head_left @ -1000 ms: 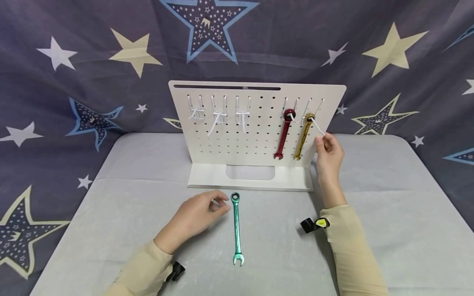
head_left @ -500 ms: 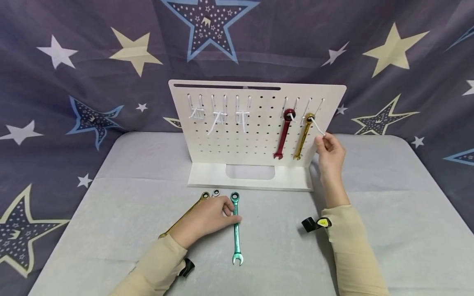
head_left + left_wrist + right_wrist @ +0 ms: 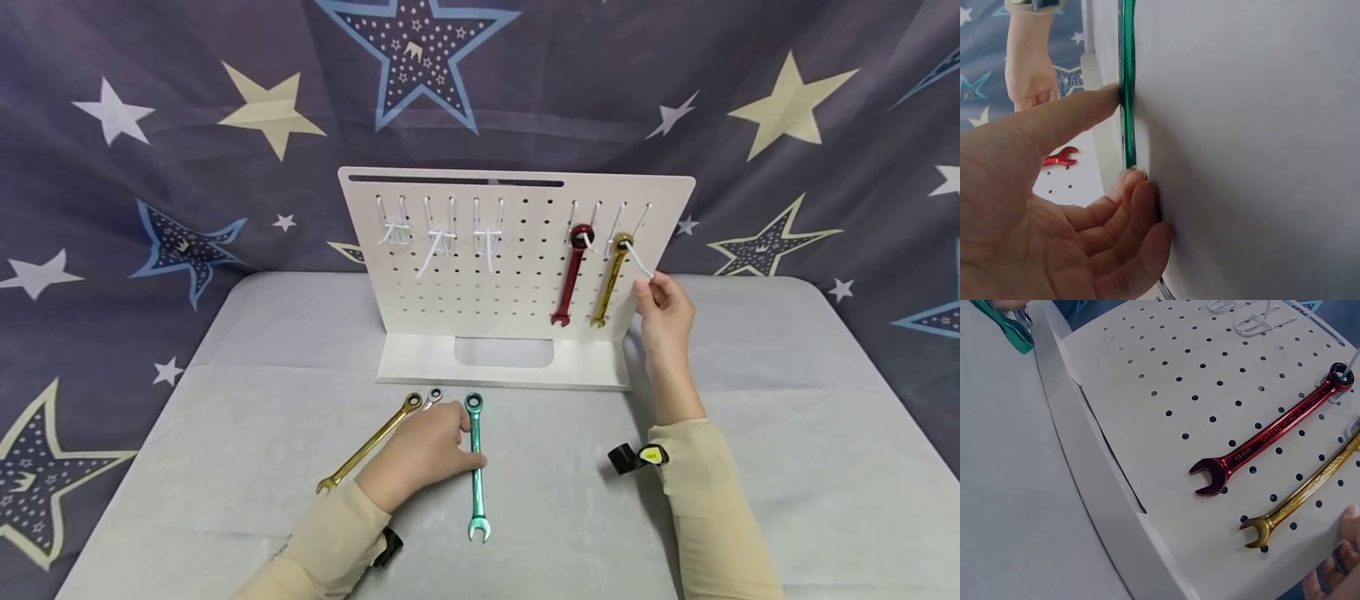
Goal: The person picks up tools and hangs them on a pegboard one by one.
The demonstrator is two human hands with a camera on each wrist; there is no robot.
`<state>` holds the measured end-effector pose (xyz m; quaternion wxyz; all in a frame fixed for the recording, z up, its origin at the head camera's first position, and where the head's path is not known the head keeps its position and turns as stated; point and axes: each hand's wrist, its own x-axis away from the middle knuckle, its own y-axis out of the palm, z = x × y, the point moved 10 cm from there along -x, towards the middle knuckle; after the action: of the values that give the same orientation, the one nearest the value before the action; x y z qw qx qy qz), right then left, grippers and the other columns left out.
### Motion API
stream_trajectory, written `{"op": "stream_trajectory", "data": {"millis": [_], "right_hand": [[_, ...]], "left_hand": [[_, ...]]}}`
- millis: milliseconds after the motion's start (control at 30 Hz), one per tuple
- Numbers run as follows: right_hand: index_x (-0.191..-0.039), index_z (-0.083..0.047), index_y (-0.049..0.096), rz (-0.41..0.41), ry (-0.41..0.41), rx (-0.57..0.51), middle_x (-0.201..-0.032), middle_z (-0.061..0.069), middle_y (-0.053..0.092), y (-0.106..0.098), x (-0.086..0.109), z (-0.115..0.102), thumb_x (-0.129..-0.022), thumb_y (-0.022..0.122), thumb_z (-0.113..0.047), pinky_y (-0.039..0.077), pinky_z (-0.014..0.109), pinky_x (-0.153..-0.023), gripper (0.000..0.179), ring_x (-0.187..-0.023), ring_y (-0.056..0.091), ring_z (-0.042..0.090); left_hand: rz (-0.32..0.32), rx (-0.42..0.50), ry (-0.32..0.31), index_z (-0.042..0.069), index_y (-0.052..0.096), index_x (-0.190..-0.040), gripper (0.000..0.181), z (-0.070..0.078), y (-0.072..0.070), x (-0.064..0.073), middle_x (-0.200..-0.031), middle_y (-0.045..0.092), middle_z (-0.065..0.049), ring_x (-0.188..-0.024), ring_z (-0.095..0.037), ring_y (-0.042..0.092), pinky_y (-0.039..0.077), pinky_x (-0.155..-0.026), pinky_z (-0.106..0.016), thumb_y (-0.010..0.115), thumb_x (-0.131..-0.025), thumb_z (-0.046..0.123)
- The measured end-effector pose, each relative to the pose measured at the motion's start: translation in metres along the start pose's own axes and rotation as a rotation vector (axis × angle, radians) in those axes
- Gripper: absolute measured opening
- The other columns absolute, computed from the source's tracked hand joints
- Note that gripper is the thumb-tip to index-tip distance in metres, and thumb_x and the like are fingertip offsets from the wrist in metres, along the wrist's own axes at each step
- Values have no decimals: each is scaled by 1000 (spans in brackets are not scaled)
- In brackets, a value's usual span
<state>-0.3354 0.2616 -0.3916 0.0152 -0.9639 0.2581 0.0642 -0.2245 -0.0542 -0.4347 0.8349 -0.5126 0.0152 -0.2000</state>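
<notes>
A green combination wrench (image 3: 477,483) lies on the table in front of the white pegboard (image 3: 517,292), its ring end toward the board. My left hand (image 3: 427,454) has its thumb across the wrench's shaft and its curled fingertips at the shaft nearer the ring. In the left wrist view the thumb tip meets the green shaft (image 3: 1127,50), and the fingers hide the shaft's lower part. My right hand (image 3: 667,321) grips the pegboard's right edge, thumb in front and fingers behind. Nearest to it hang a gold wrench (image 3: 611,283) and a red wrench (image 3: 572,279).
Beside my left hand lie another gold wrench (image 3: 367,446) and a silver wrench (image 3: 434,395), mostly hidden under that hand. Several white hooks (image 3: 441,242) stick out on the board's left half. A star-patterned cloth (image 3: 187,125) hangs behind the table.
My left hand has moved right onto the green wrench, uncovering the gold wrench and the silver ring end on the table. My right hand has stayed at the board's edge.
</notes>
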Motion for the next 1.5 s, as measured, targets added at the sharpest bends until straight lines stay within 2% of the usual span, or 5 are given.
{"op": "stream_trajectory", "data": {"millis": [400,800,1067,1200,1500], "right_hand": [[-114,1,62,20,-38,10,-79,-17,59,-1,2,-1,-97,63,-15,47,18,-73,24,-79,54,3],[-113,3,62,35,-70,15,-77,-17,58,1,3,-5,-97,64,-14,44,15,-69,24,-76,52,2],[-118,6,61,31,-71,55,-78,-17,56,0,5,-6,-97,63,-18,43,16,-70,32,-77,51,3],[-117,6,61,35,-74,56,-78,-16,55,-1,6,-5,-97,64,-19,42,16,-69,32,-77,50,3],[-118,5,61,26,-63,59,-81,-14,57,1,2,-4,-97,64,-19,42,17,-71,32,-80,52,3]], "left_hand": [[38,58,-16,3,68,-94,21,2,-1,-1,-72,59,6,-66,-10,53,46,-60,-28,78,-76,11],[36,52,-12,6,68,-89,17,1,-2,-4,-72,58,6,-67,-10,52,46,-63,-27,75,-75,11],[47,50,23,7,65,-82,12,5,0,-6,-69,55,6,-64,-11,50,43,-58,-26,71,-72,7],[12,80,7,7,65,-84,11,1,2,-7,-69,57,6,-63,-10,51,45,-58,-26,73,-76,9],[25,83,-11,8,66,-88,8,-3,-1,-7,-75,59,6,-66,-10,51,44,-61,-28,71,-82,7]]}}
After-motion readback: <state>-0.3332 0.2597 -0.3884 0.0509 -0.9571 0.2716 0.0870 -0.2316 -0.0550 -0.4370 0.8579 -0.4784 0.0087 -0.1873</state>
